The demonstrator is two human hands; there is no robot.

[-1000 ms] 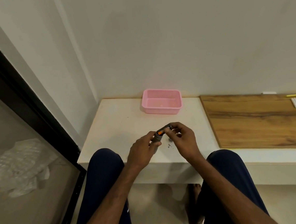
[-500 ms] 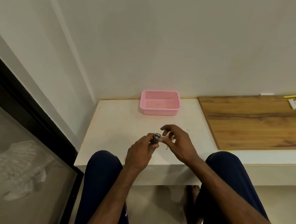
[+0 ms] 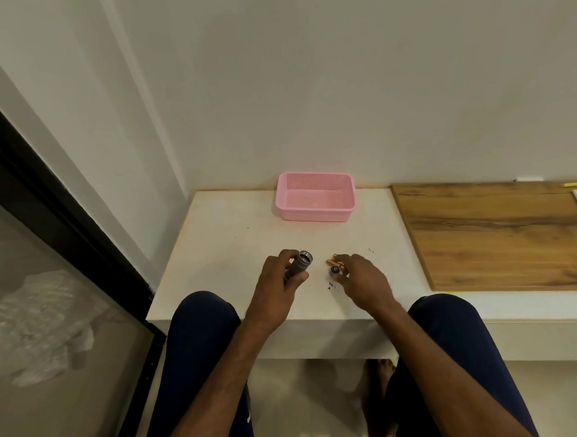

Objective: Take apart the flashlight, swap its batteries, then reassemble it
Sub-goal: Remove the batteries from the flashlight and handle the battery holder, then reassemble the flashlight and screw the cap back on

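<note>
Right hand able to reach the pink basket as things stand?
Probably yes: only bare tabletop lies between the right hand and the pink basket, though it is busy at small parts.

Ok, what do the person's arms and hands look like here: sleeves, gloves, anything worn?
Both forearms are bare as far as the frame shows; no sleeve is visible. The left hand and right hand wear no gloves, and no watch, band or ring can be seen. Dark navy trousers cover the legs.

White table (image 3: 228, 241), pink basket (image 3: 313, 216)
</note>
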